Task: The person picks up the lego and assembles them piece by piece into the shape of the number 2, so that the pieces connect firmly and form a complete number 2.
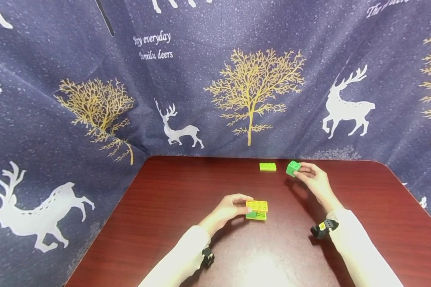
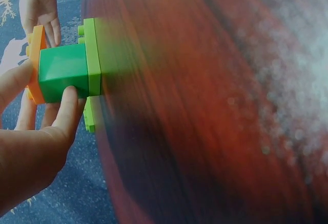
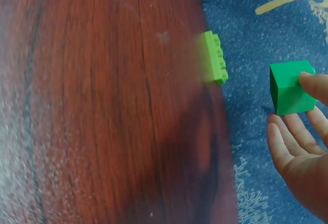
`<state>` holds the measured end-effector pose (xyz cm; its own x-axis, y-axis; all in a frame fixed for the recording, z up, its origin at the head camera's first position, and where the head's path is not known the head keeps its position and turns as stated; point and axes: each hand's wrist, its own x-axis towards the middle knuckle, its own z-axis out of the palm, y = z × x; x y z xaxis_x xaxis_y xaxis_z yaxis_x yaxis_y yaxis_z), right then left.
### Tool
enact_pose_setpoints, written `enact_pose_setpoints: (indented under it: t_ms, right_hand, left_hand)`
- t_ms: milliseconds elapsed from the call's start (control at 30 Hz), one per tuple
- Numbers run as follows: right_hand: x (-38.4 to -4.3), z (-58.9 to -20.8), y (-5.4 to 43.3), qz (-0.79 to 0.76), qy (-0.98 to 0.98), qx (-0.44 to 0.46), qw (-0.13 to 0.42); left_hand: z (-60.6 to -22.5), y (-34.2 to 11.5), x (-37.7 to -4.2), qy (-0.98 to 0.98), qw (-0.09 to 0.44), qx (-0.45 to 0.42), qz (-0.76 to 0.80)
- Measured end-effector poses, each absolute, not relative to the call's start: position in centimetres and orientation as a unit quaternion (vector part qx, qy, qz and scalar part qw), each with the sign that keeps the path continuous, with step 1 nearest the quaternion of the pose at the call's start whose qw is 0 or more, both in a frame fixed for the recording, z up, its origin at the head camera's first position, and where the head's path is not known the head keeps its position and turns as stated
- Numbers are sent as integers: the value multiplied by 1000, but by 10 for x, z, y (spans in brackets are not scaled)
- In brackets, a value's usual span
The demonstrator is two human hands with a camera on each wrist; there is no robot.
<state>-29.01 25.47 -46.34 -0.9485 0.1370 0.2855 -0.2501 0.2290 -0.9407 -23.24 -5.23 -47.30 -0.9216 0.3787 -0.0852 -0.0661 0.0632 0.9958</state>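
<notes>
My left hand (image 1: 231, 208) grips the left end of a small stack of toy building bricks. At its bottom is a lime-green plate (image 2: 93, 57), with a green block (image 2: 64, 73) at one end. An orange-yellow studded plate (image 1: 257, 205) lies on top, leaving a gap below its right part. Farther back on the right, my right hand (image 1: 316, 181) pinches a second green block (image 3: 293, 87) between thumb and fingers, held above the table. To its left, a separate lime-green plate (image 1: 267, 167) lies studs up near the far edge.
The dark red wooden table (image 1: 172, 191) has a glossy top with a bright reflection at the front. Behind it hangs a blue cloth (image 1: 186, 75) printed with deer and trees. A small camera is strapped to each wrist.
</notes>
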Motion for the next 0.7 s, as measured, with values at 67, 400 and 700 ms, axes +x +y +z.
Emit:
enact_pose_setpoints:
  t_ms: [67, 400, 700]
  right_hand:
    - [-289, -461, 253, 616, -772, 42, 150]
    - [-280, -457, 244, 598, -788, 87, 117]
    - [-270, -456, 237, 609, -775, 151, 72]
  left_hand:
    - [-473, -52, -232, 710, 165, 110, 675]
    - [-475, -53, -233, 714, 161, 110, 673]
    - [-473, -52, -232, 713, 162, 107, 674]
